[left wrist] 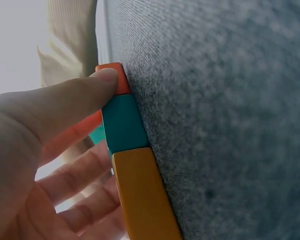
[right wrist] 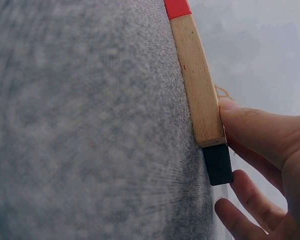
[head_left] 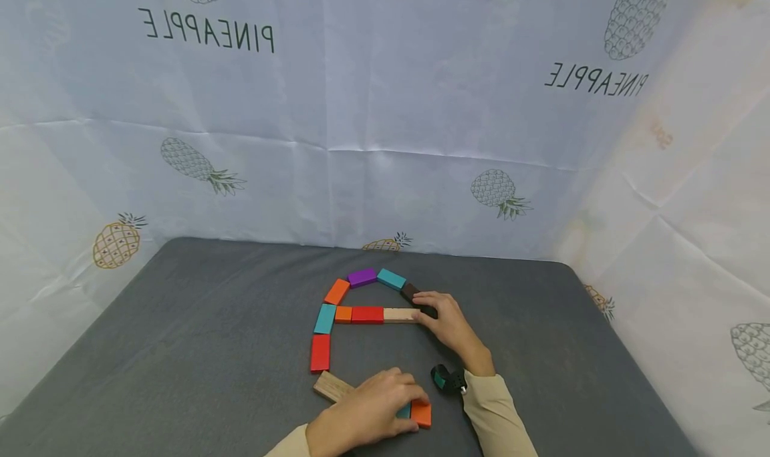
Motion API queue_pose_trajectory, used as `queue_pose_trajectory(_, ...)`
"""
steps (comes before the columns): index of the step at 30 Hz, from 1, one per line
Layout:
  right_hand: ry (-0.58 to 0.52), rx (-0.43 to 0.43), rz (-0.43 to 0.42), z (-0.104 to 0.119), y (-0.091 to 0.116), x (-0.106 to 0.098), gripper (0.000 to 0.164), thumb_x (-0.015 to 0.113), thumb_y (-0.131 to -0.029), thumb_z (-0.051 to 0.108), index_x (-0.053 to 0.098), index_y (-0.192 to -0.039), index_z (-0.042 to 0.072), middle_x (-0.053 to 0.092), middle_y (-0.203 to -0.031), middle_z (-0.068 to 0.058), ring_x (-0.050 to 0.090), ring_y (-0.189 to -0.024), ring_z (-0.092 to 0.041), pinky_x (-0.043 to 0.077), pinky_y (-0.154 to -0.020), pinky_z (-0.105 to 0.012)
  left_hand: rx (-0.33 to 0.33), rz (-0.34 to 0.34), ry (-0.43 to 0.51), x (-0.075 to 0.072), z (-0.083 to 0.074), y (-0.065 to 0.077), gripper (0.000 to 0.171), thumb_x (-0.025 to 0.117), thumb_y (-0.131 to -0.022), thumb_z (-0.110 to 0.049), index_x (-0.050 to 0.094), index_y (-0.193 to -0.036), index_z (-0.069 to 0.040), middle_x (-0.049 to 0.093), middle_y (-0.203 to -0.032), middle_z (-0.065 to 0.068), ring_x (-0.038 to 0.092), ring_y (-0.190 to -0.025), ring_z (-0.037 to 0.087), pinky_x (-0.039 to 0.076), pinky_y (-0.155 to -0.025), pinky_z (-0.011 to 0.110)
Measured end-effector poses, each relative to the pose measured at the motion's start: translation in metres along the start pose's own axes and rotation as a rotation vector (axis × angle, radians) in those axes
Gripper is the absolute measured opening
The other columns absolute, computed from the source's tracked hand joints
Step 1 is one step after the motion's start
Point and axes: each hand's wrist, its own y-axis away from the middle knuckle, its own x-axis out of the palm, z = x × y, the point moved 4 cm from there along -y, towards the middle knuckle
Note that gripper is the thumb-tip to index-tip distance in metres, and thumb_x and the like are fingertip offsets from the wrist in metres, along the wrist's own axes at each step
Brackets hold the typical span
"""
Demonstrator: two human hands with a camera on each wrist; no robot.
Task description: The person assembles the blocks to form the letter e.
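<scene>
Wooden blocks form a curved outline on a dark grey cloth. My left hand (head_left: 375,407) is at its bottom, thumb and fingers pinching an orange block (left wrist: 121,80) at the end of the row. Against that block sits a teal block (left wrist: 125,122), followed by a long plain wooden block (head_left: 333,386), partly hidden by the hand. At the right side, my right hand (head_left: 448,323) has its thumb and fingers around a black block (right wrist: 218,165). Its thumb is right at the end of a natural wood block (right wrist: 197,80), which finishes the crossbar. A dark brown block (head_left: 409,292) lies by the fingertips.
Up the left run a red block (head_left: 321,353), a teal block (head_left: 325,319) and an orange block (head_left: 337,291). Purple (head_left: 363,278) and blue (head_left: 392,278) blocks top the curve. A small orange block (head_left: 343,315) and red block (head_left: 367,315) make up the crossbar. Pineapple-print cloth (head_left: 385,109) hangs behind.
</scene>
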Motion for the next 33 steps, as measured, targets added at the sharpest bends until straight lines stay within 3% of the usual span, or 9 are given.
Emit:
queue_pose_trajectory(9, 0.005, -0.003, 0.0, 0.0, 0.0, 0.0, 0.032, 0.071, -0.091, 0.016, 0.07, -0.121, 0.002, 0.065, -0.131, -0.014, 0.053, -0.124, -0.039, 0.038, -0.107, -0.059, -0.041, 0.025, 0.02, 0.0, 0.001, 0.0, 0.03, 0.079, -0.085, -0.033, 0.071, -0.113, -0.025, 0.065, -0.098, -0.015, 0.047, -0.082, -0.005, 0.046, -0.075, 0.014)
queue_pose_trajectory(16, 0.004, -0.005, -0.004, 0.001, 0.0, -0.001, 0.032, 0.071, -0.091, 0.015, 0.071, -0.12, 0.002, 0.065, -0.13, -0.013, 0.053, -0.124, -0.039, 0.038, -0.107, -0.06, -0.058, 0.108, -0.021, -0.005, 0.007, 0.002, 0.044, 0.083, -0.08, -0.036, 0.07, -0.12, -0.027, 0.066, -0.109, -0.014, 0.053, -0.092, -0.001, 0.051, -0.083, 0.021)
queue_pose_trajectory(22, 0.001, -0.006, -0.002, 0.001, 0.0, 0.0, 0.032, 0.071, -0.091, 0.015, 0.07, -0.12, 0.002, 0.065, -0.131, -0.014, 0.053, -0.124, -0.039, 0.038, -0.107, -0.06, -0.113, 0.163, 0.019, -0.009, 0.014, 0.004, 0.046, 0.085, -0.078, -0.034, 0.07, -0.121, -0.026, 0.066, -0.111, -0.011, 0.052, -0.092, 0.0, 0.051, -0.085, 0.023)
queue_pose_trajectory(33, -0.002, 0.0, 0.0, 0.0, 0.0, 0.0, 0.032, 0.07, -0.092, 0.016, 0.07, -0.121, 0.002, 0.065, -0.131, -0.014, 0.053, -0.124, -0.039, 0.037, -0.107, -0.061, -0.159, 0.177, 0.034, -0.018, 0.018, 0.007, 0.044, 0.085, -0.078, -0.034, 0.071, -0.119, -0.025, 0.066, -0.108, -0.012, 0.051, -0.088, 0.0, 0.051, -0.084, 0.022)
